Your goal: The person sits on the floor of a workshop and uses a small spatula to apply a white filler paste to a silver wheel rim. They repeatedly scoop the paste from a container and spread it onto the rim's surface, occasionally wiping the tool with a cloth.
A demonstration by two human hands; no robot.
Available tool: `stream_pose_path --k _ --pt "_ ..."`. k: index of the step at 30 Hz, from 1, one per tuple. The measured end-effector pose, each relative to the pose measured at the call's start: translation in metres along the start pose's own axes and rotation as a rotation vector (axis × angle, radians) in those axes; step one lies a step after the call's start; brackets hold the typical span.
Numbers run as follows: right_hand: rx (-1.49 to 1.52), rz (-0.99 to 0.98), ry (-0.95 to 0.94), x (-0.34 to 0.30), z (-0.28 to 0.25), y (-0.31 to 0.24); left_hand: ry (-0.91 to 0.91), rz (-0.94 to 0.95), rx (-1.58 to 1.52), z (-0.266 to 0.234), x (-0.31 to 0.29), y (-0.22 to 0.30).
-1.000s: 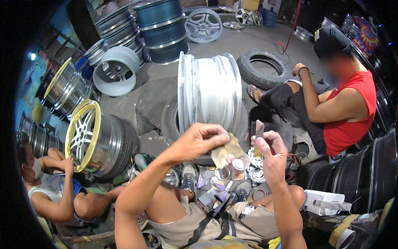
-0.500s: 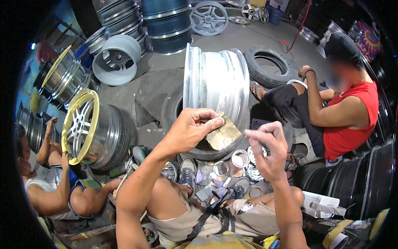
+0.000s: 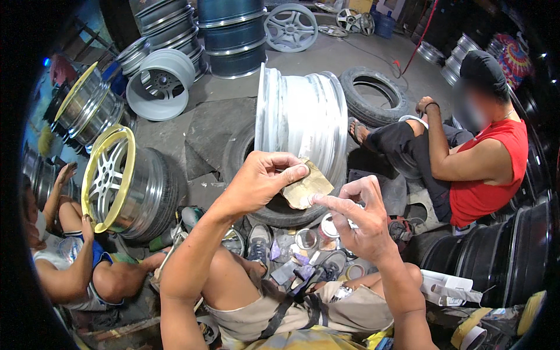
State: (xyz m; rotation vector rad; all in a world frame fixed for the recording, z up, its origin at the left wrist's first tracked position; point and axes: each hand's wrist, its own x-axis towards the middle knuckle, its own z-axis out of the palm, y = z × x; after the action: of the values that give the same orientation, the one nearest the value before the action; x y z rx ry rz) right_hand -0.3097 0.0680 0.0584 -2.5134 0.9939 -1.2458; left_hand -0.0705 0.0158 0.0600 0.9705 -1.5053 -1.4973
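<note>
My left hand (image 3: 271, 179) pinches a small tan square of sandpaper-like sheet (image 3: 309, 184) between thumb and fingers. A whitish smear shows on its lower part. My right hand (image 3: 363, 219) has powdery white fingers; its index finger reaches out to the sheet's lower right edge and appears to touch it, with the thumb apart. Just beyond both hands, a silver-white wheel rim (image 3: 312, 116) with pale patches on its barrel rests on a tyre (image 3: 236, 154). Below my hands, between my shoes, stand an open can (image 3: 329, 226) and a round tin (image 3: 306, 238).
At left, a person (image 3: 70, 256) sits by a rim with yellow-taped edge (image 3: 133, 169). A person in a red top (image 3: 490, 166) sits at right, near a loose tyre (image 3: 373, 96). Stacked rims (image 3: 230, 38) stand behind; dark rims (image 3: 490, 256) line the right.
My right hand has moved left, bringing its index finger to the sheet. The sheet has shifted slightly left with my left hand. The person at left has raised a hand a little.
</note>
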Motion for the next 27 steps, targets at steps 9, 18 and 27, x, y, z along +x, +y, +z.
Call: stream_pose_path --k 9,18,27 --pt "-0.013 0.144 0.027 0.037 0.01 0.093 0.261 0.044 -0.222 -0.024 -0.002 -0.001" --pt "-0.239 0.136 0.019 0.069 0.036 0.173 0.335 0.055 -0.167 -0.04 -0.008 -0.004" --pt "-0.316 0.102 -0.002 0.047 0.048 0.165 0.358 0.071 -0.117 -0.044 -0.01 -0.009"
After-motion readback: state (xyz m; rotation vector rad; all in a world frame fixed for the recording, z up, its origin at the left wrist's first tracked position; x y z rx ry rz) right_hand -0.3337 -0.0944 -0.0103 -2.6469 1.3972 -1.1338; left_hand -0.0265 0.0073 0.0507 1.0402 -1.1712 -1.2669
